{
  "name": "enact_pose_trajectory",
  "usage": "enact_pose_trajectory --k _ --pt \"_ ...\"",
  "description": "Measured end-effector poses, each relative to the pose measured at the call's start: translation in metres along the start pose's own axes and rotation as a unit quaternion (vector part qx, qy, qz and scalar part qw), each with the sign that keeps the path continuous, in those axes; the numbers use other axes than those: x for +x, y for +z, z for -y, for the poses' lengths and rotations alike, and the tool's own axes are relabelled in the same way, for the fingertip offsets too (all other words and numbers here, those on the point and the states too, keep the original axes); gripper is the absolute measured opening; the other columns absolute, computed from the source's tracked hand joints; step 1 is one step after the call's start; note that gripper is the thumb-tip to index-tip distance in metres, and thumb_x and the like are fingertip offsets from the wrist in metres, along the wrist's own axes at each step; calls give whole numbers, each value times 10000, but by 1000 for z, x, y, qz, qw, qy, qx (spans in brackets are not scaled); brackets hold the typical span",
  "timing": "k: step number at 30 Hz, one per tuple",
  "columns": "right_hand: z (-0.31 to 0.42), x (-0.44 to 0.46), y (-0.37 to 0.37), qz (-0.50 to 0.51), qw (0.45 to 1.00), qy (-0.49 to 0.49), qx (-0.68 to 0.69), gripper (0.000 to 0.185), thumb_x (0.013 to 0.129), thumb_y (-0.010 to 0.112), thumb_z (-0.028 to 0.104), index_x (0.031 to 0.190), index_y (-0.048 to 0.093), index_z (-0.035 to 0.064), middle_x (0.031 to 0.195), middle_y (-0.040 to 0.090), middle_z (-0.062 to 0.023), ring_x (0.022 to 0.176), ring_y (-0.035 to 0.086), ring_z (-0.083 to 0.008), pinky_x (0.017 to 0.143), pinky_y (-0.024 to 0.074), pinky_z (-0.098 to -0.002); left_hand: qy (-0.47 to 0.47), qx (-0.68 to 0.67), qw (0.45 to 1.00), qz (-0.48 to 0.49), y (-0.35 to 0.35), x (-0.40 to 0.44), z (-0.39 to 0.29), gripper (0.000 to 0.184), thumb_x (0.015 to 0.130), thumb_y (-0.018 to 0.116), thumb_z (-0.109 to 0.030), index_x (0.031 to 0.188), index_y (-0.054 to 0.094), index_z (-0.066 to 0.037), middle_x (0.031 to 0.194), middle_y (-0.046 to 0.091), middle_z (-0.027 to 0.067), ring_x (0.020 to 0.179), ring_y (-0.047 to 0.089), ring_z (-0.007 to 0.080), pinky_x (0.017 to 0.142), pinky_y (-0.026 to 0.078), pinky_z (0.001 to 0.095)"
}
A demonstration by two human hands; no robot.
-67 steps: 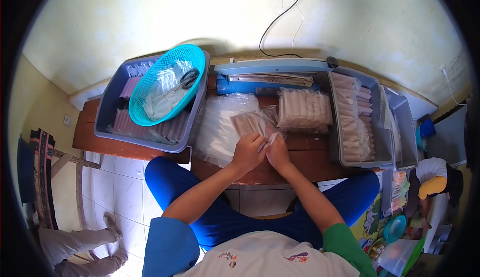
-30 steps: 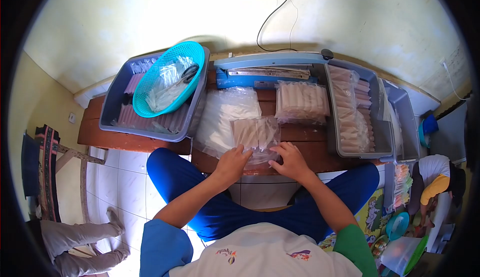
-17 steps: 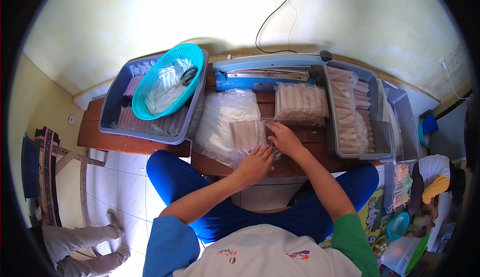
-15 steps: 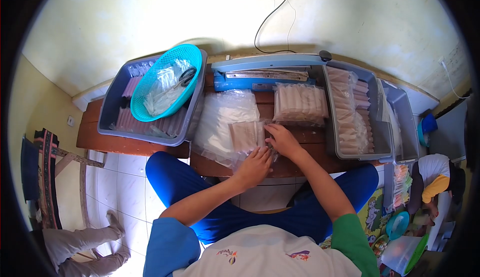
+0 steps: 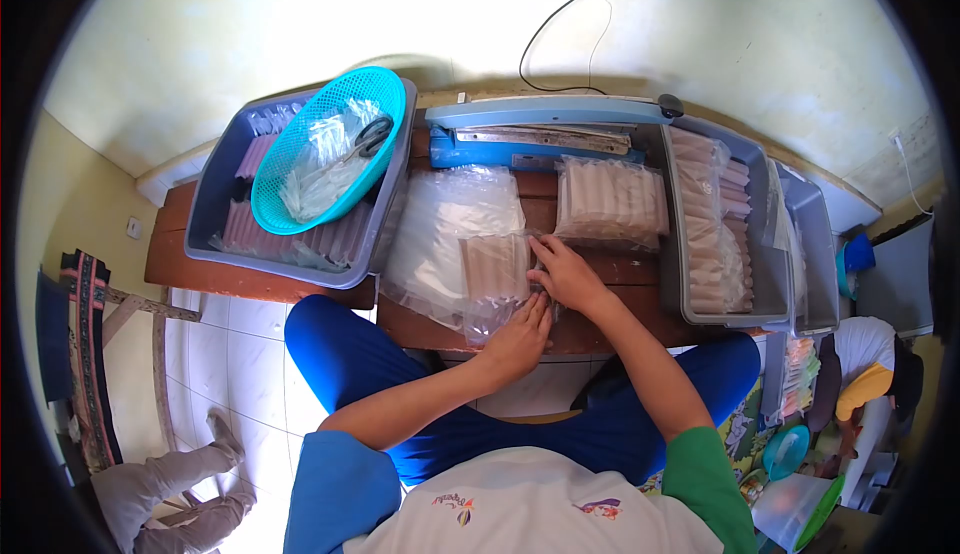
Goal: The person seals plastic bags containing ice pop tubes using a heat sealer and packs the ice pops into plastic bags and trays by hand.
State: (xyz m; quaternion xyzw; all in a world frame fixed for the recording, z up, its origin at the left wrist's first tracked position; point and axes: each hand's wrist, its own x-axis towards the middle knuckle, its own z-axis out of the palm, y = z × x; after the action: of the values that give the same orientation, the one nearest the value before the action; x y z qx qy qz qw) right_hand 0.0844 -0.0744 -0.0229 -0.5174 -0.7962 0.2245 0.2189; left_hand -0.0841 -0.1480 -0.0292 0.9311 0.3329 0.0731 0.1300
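Note:
A clear plastic bag [image 5: 497, 269] with brownish-pink sticks inside lies in front of me, partly over a stack of flat clear bags [image 5: 440, 219]. My right hand [image 5: 570, 277] grips the bag's right edge with thumb and forefinger. Just below it, my left hand [image 5: 517, 339] has its fingers pressed together on the bag's lower right edge. The plastic under my fingertips is partly hidden. A filled bag of similar sticks [image 5: 612, 199] lies behind my right hand, in front of a blue bag sealer [image 5: 540, 144].
On the left, a grey tub [image 5: 350, 276] of packed sticks carries a turquoise basket [image 5: 265, 189] with plastic and scissors [image 5: 374, 136]. More grey tubs [image 5: 765, 289] stand right on the wooden bench [image 5: 620, 299]. Another person [image 5: 865, 354] is at far right; someone's legs [image 5: 165, 489] show lower left.
More of the stick-filled bag shows now, and its lower plastic lies flatter. My hands stay at its right edge, the left fingers drawn closer together. The camera view has shifted slightly.

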Motion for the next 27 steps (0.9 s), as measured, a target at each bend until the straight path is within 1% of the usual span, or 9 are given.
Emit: enact_pose_trajectory --k 2,4,11,13,14,16,20,25,27 --pt "3 1 0 -2 1000 0 -7 563 836 677 240 1302 486 -10 1250 497 -199 1084 546 -386 905 468 -421 2 -23 1000 -15 1 -1 0 539 910 544 -240 1292 421 121 1398 358 327 1312 382 412 1113 291 430" --pt "4 2 0 -6 1000 0 -15 547 840 666 255 1287 494 -8 1235 501 -196 1068 555 -383 894 474 -429 -21 -123 992 -30 -9 1 -2 504 866 610 -191 1225 455 127 1391 327 357 1294 371 465 1096 312 445" --pt "8 4 5 12 999 28 -43 581 799 706 266 1286 501 24 1206 486 -199 1023 570 -392 848 493 -446 -106 -274 956 -9 -30 8 4 458 822 656 -157 1140 485 124 1347 325 404 1224 421 495 1023 395 458" --pt "10 4 6 3 998 25 -50 591 794 711 267 1290 495 29 1196 487 -203 1015 571 -397 840 496 -447 -120 -295 948 -10 -29 7 7 394 822 664 -169 1092 543 91 1368 360 347 1157 494 472 970 436 455" --pt "11 3 5 -8 999 32 -43 601 795 711 269 1305 485 45 1197 484 -209 1012 570 -402 838 497 -447 -119 -294 948 -11 -29 7 10 394 822 664 -169 1092 543 91 1368 360 347 1157 494 472 970 436 455" --pt "13 1 4 -20 998 40 -37 611 797 710 272 1319 474 61 1197 482 -215 1009 570 -406 837 498 -447 -138 -355 924 -14 -29 7 13 319 826 678 -186 1042 612 39 1397 399 266 1162 506 444 970 432 445" --pt "13 1 4 -10 999 29 -20 605 817 691 257 1361 454 137 1192 476 -215 1002 568 -414 832 497 -453 -147 -367 919 -13 -27 5 15 304 830 675 -190 1052 625 11 1422 387 244 1190 493 432 976 428 439" --pt "15 4 8 1 998 35 -58 579 857 647 259 1392 437 188 1194 467 -214 1041 545 -416 850 484 -470 -146 -363 920 20 -20 3 15 296 827 677 -199 1075 631 -44 1503 287 210 1334 368 389 1052 370 437" --pt "18 6 4 42 995 72 -53 575 870 630 271 1404 426 207 1227 454 -222 1082 522 -419 875 472 -476 -138 -374 917 13 -16 4 18 295 827 676 -199 1079 631 -52 1516 261 205 1351 345 382 1064 356 440"
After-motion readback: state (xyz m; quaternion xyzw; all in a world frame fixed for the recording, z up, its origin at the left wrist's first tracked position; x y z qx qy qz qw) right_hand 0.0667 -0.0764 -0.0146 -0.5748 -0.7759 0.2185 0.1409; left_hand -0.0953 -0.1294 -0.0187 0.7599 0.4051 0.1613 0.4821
